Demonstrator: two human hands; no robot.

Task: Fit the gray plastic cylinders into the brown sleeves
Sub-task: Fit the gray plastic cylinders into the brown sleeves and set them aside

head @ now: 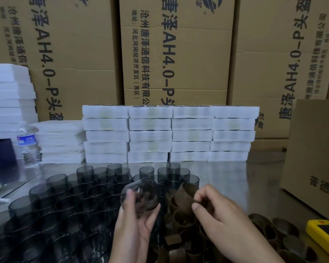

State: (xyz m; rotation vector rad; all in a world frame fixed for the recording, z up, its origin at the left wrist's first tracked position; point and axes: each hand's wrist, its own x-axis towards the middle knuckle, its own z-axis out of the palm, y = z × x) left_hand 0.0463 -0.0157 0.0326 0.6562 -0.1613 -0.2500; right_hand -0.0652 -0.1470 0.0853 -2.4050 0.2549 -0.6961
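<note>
My left hand holds one translucent gray plastic cylinder tilted, its open end facing me, thumb on its left rim. My right hand pinches a brown sleeve by its right edge, just right of the cylinder; the two parts are close but I cannot tell if they touch. Several more gray cylinders stand upright in rows on the metal table, left and behind. A pile of brown sleeves lies under and between my hands, with more sleeves to the right.
Stacks of white foam trays line the back of the steel table, with taller foam stacks at the left. A water bottle stands back left. A cardboard box stands at right, a yellow device at bottom right.
</note>
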